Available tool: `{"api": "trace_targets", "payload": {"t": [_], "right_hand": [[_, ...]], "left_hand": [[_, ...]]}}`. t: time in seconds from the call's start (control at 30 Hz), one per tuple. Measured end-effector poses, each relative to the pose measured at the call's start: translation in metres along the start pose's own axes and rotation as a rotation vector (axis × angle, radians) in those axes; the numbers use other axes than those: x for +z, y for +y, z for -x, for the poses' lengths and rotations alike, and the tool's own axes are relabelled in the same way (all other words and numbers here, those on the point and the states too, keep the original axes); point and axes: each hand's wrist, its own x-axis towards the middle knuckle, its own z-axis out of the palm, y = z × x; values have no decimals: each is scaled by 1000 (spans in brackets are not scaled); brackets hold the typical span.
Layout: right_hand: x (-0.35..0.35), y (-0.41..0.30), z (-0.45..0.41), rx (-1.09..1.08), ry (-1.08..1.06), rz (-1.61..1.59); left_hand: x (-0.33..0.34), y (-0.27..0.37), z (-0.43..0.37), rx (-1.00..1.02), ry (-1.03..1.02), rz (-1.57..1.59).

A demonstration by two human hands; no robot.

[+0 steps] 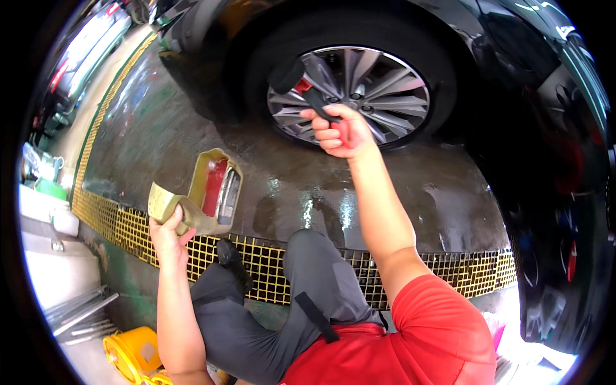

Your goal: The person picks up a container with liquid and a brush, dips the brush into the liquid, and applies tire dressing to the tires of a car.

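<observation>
My right hand (pixel 344 132) grips the red and black handle of a brush (pixel 315 101). Its dark head (pixel 287 77) is at the left side of a car's alloy wheel (pixel 394 103), where the rim meets the black tire (pixel 433 57); whether it touches cannot be told. Lower left, my left hand (pixel 171 236) is closed around part of a cut-open yellowish plastic jug (pixel 202 168). Something red shows within the jug, with a silvery, dark patch along its right side. The jug is held above the wet floor (pixel 269 192).
Yellow floor grating (pixel 269 269) runs across in front of my legs. At lower left stand a yellow bucket (pixel 137 351) and several metal rods (pixel 86 317). Dark car bodywork (pixel 505 48) arches over the wheel and fills the right side. Another car (pixel 91 53) is at far upper left.
</observation>
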Motion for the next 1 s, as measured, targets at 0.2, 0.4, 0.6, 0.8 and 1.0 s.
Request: {"api": "trace_targets", "payload": {"t": [0.2,0.4,0.6,0.8,1.0], "right_hand": [[30,-17,119,-391,-144,9],[-9,-10,240,-695,125,-99],[-12,23,240,-893,1286,684],[-91,12,190,-788,1952,1632],[-207,57,87,-490,1897,635]], "left_hand": [[2,-5,-19,43,-33,-75],[20,-1,-38,33,-77,-81],[21,-4,-35,60,-114,-67],[15,-9,-40,82,-194,-11],[4,-5,-28,52,-97,-45]]}}
